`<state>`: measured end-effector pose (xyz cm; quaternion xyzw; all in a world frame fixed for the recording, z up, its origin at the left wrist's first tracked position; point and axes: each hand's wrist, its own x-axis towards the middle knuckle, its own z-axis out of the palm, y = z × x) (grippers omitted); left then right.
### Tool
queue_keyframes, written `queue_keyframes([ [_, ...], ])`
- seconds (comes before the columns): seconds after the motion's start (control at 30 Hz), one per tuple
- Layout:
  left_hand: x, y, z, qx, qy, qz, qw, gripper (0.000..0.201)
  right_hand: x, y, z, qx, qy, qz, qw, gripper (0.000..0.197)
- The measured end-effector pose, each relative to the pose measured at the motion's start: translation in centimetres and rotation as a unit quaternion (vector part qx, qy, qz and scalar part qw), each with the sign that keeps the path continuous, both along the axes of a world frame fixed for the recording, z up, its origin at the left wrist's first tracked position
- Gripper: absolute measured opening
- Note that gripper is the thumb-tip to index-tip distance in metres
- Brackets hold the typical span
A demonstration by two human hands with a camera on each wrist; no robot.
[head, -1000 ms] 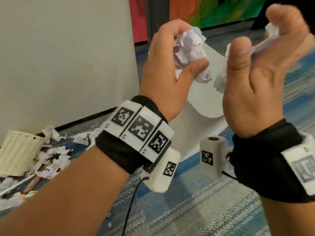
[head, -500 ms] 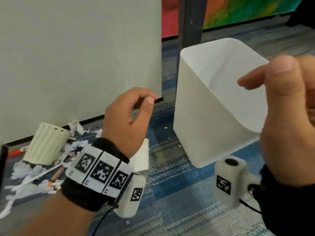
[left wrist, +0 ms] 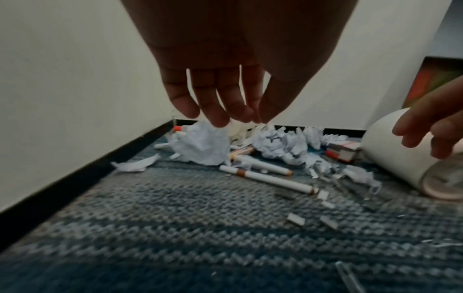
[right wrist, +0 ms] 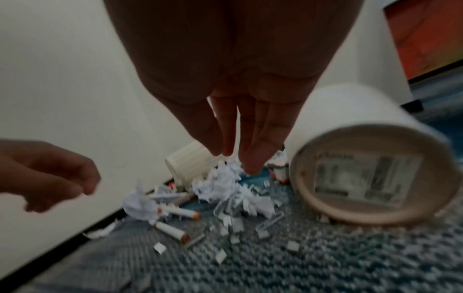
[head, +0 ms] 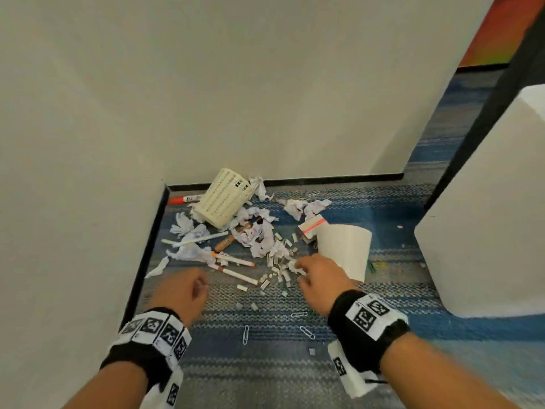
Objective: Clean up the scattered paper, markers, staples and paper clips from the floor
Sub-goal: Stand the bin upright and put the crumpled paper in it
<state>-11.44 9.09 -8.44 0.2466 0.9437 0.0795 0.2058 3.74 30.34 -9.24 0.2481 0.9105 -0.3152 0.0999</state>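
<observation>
Crumpled paper lies heaped in the carpet corner with white markers, a red-capped marker, strips of staples and paper clips. My left hand hovers empty over the carpet just short of the markers, fingers hanging loose. My right hand hangs over the staples and paper scraps with straight fingers, beside a tipped white cup. It holds nothing.
A tall white bin stands at the right. A perforated cream pen holder lies on its side by the wall. A staple box sits behind the cup. Walls close the corner on the left and behind.
Both hands held crumpled paper over the bin, then let it go. They have since dropped, empty, to the mess on the floor, and my view has swung left and down.
</observation>
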Motion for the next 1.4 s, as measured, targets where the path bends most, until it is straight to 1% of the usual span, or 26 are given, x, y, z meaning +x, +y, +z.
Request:
queue_keyframes([
  [0.1,-1.1,-1.3,-1.2,0.001,-0.009,0.048,0.999,0.004,-2.9,-0.1,-2.3,0.033,-0.054,0.024,0.998,0.037],
  [0.17,-1.8,-1.6,-2.0,0.015,0.015,0.088,0.996,0.008,-4.5,0.2,-3.4,0.058,-0.062,0.045,0.995,0.038],
  [0.23,-2.6,-1.9,-2.7,0.035,0.041,0.128,0.99,0.009,-5.6,0.5,-4.1,0.085,-0.07,0.078,0.991,0.032],
  [0.3,-3.2,-2.4,-3.6,0.042,0.051,0.136,0.989,0.009,-6.0,0.4,-4.5,0.102,-0.069,0.093,0.988,0.023],
  [0.37,-3.9,-2.9,-4.6,0.032,0.06,0.125,0.99,0.01,-6.1,0.1,-4.9,0.104,-0.05,0.07,0.991,0.017],
  [0.43,-4.9,-3.2,-5.3,0.024,0.065,0.132,0.989,0.013,-5.9,-0.5,-5.1,0.101,-0.01,0.04,0.994,0.014],
  [0.5,-6.4,-3.5,-6.1,0.025,0.078,0.151,0.985,0.024,-5.8,-0.9,-4.9,0.068,0.035,0.01,0.997,0.012],
  [0.53,-7.2,-3.6,-6.4,0.033,0.092,0.156,0.983,0.031,-5.9,-0.9,-4.7,0.052,0.046,-0.003,0.998,0.014],
  [0.6,-8.5,-4.0,-7.5,0.039,0.108,0.143,0.983,0.045,-6.3,-0.3,-4.6,0.038,0.061,-0.03,0.997,0.027],
  [0.67,-9.5,-4.4,-8.7,0.0,0.088,0.115,0.989,0.057,-6.6,0.7,-4.9,0.031,0.086,-0.063,0.994,0.039],
  [0.73,-9.8,-4.9,-9.4,-0.039,0.06,0.111,0.991,0.062,-6.9,1.1,-5.5,0.041,0.093,-0.064,0.993,0.036],
  [0.77,-9.9,-5.1,-9.7,-0.04,0.051,0.114,0.991,0.062,-7.1,1.1,-5.9,0.05,0.074,-0.048,0.995,0.033],
  [0.87,-10.0,-5.4,-9.1,0.019,0.052,0.117,0.992,0.047,-8.2,0.7,-7.3,0.07,-0.018,0.014,0.997,0.045],
  [0.93,-9.5,-5.0,-8.5,0.067,0.078,0.143,0.984,0.036,-9.0,0.7,-7.8,0.08,-0.053,0.013,0.995,0.045],
  [1.0,-8.8,-4.4,-7.8,0.135,0.098,0.191,0.967,0.028,-9.5,0.9,-7.9,0.077,-0.054,-0.019,0.995,0.036],
  [1.07,-8.4,-3.6,-7.3,0.191,0.108,0.23,0.948,0.024,-9.5,0.9,-7.7,0.072,-0.011,-0.049,0.996,0.024],
  [1.1,-8.4,-3.2,-7.0,0.211,0.112,0.231,0.943,0.025,-9.4,0.9,-7.6,0.073,0.013,-0.058,0.996,0.021],
  [1.13,-8.4,-2.7,-6.6,0.226,0.112,0.213,0.944,0.031,-9.2,0.9,-7.4,0.072,0.03,-0.065,0.995,0.018],
  [1.17,-8.4,-2.1,-6.3,0.227,0.104,0.18,0.951,0.042,-9.1,0.9,-7.3,0.069,0.04,-0.071,0.994,0.017],
  [1.2,-8.4,-1.6,-6.1,0.205,0.097,0.136,0.965,0.055,-9.0,1.0,-7.1,0.065,0.051,-0.076,0.994,0.015],
  [1.23,-8.4,-1.0,-5.9,0.16,0.095,0.089,0.979,0.067,-8.9,1.0,-7.1,0.058,0.062,-0.081,0.993,0.013],
  [1.27,-8.5,-0.5,-6.0,0.117,0.096,0.054,0.987,0.071,-9.0,0.9,-7.0,0.053,0.071,-0.081,0.993,0.012],
  [1.3,-8.6,0.0,-6.0,0.093,0.099,0.041,0.99,0.066,-9.1,0.9,-7.1,0.05,0.069,-0.07,0.994,0.016],
  [1.33,-8.6,0.3,-5.9,0.092,0.097,0.051,0.99,0.057,-9.3,0.8,-7.1,0.05,0.053,-0.051,0.996,0.026],
  [1.4,-8.5,0.6,-5.7,0.147,0.086,0.099,0.98,0.042,-9.9,0.9,-7.7,0.057,-0.006,-0.027,0.998,0.044],
])
